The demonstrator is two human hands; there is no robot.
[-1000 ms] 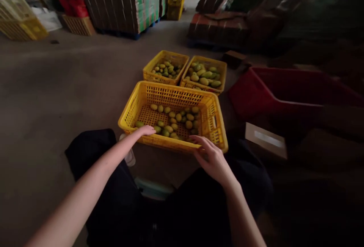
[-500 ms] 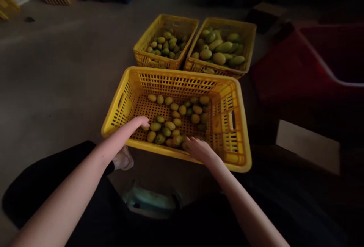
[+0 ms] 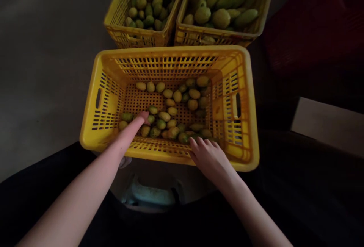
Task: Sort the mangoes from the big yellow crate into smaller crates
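A yellow plastic crate [image 3: 167, 156] with slotted walls stands before me, and small oval yellow-green fruits [image 3: 164, 116] lie loose over its perforated floor. My left hand [image 3: 144, 116] reaches in over the front rim. Its fingers curl around a green oval fruit [image 3: 151, 119], partly hidden by the hand. At the front right, my right hand [image 3: 209, 154] is open, palm down, with fingers apart over the near rim. The fingertips are next to several greener fruits [image 3: 205, 133] along the front wall. No fruit shows in this hand.
Behind stand two more yellow crates: the left crate [image 3: 136, 31] has smaller oval fruits, the right crate [image 3: 216, 31] larger, longer green ones. A red container [image 3: 313, 31] is at the dim right, near a pale cardboard flap [image 3: 327, 125]. A pale blue-green object [image 3: 150, 196] lies below me.
The view has come closer to the front crate. My right hand has shifted right along the front rim. Fruits now show at the crate's left end, left of my left hand.
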